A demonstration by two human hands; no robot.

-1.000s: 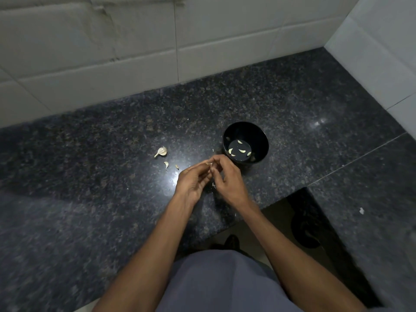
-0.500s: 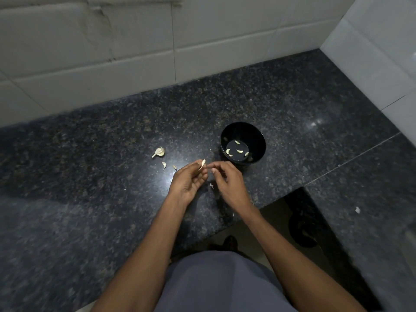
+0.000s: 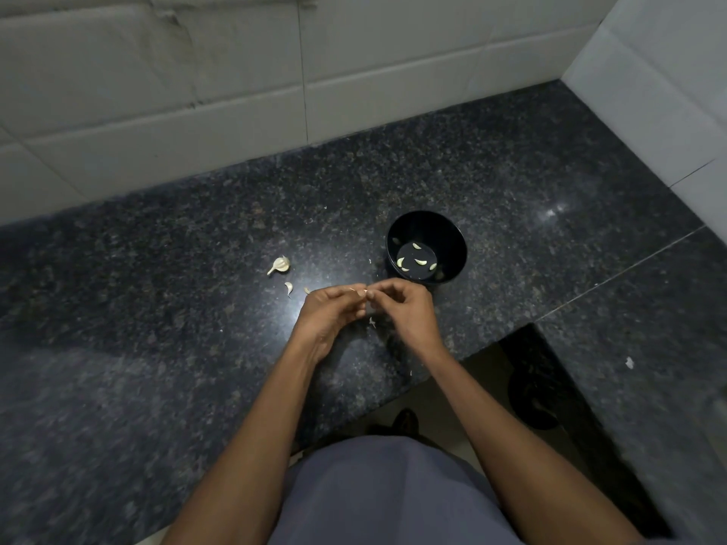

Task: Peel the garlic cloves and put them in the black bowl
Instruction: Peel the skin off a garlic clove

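I'm seeing both hands meeting just in front of the black bowl (image 3: 427, 245), left hand (image 3: 328, 314) and right hand (image 3: 405, 312) curling their fingers round a garlic clove (image 3: 360, 291), I think. It's tiny and mostly hidden.

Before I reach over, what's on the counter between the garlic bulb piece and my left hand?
In the head view, one loose clove lies between the garlic bulb piece and the left hand.

Garlic clove (image 3: 364, 291) between fingertips of left hand (image 3: 328, 314) and right hand (image 3: 407, 310) mostly hidden; peel state unreadable. Forearms cut off at bottom edge.
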